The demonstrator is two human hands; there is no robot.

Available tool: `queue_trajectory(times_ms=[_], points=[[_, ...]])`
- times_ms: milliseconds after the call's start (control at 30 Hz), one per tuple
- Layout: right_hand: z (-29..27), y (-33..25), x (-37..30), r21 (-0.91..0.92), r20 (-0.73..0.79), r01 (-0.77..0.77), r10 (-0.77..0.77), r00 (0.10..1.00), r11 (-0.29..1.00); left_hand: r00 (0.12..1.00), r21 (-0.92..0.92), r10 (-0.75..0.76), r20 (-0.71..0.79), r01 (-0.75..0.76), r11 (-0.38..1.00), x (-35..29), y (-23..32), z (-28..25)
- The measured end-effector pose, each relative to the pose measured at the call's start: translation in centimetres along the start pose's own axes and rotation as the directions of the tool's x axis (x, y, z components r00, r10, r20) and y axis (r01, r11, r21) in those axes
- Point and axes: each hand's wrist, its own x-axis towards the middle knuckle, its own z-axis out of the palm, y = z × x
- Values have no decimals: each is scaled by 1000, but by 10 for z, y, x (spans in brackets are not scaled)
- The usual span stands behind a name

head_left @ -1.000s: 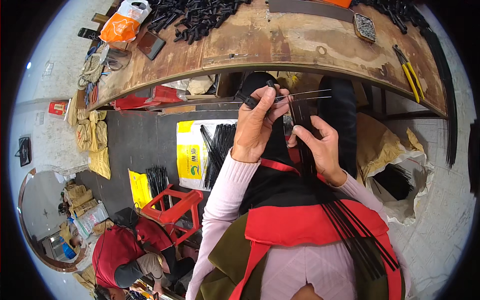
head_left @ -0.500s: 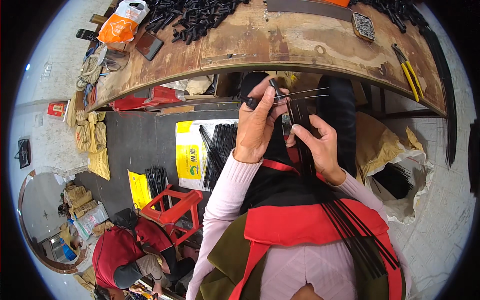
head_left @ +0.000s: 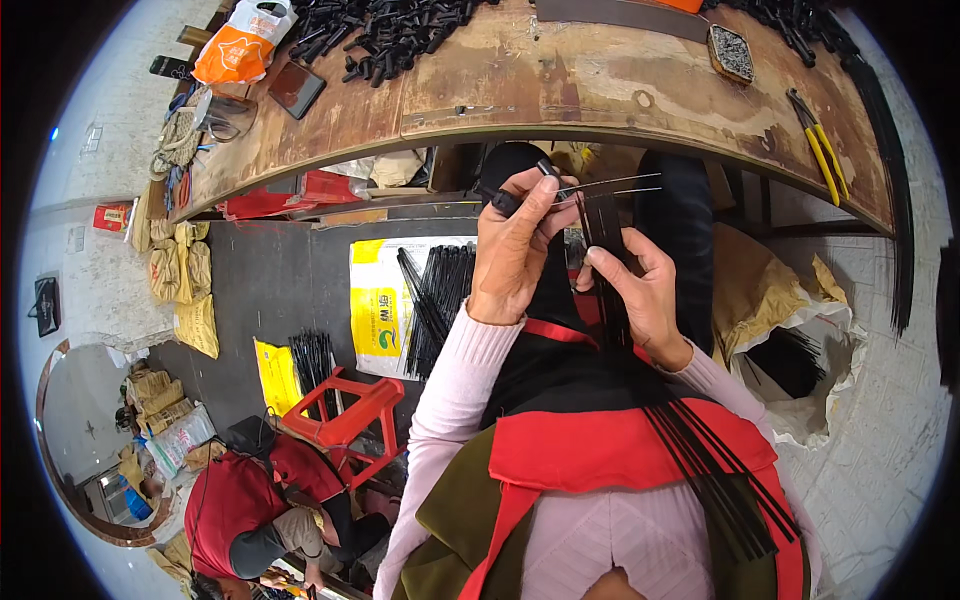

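Note:
My left hand (head_left: pixel 512 250) is closed around small black plastic pieces. One short black tube (head_left: pixel 546 168) pokes out past the fingertips, and a darker black knob-like piece (head_left: pixel 500 202) shows on the hand's left side. Two thin metal wires (head_left: pixel 625 185) stretch rightward from these fingers, over the upper ends of some black strips. Thumb and fingers of my right hand (head_left: pixel 645 290) pinch that bundle of long, thin black strips (head_left: pixel 607 225). Its lower ends (head_left: pixel 710 480) fan out across my red-and-black apron. What lies inside my left palm is hidden.
A worn wooden table (head_left: pixel 480 90) ahead carries a heap of black plastic pieces (head_left: pixel 400 35), a phone (head_left: pixel 297 90), a tin of small metal bits (head_left: pixel 730 53) and yellow-handled pliers (head_left: pixel 822 150). A red stool (head_left: pixel 345 425) and a seated person (head_left: pixel 260 510) are at left.
My left fingers have shifted slightly on the black tube, and less of it shows above them now. My right hand and the strips stay almost in place.

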Motion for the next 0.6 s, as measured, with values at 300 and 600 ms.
queue_trajectory(times_ms=[300, 600], points=[[0, -1, 1, 0, 4, -2, 2, 1000, 1000, 999, 9, -16, -34, 17, 1000, -1, 0, 1], [0, 0, 1, -9, 5, -20, 20, 1000, 1000, 998, 56, 68, 13, -69, 996, -4, 0, 7]])
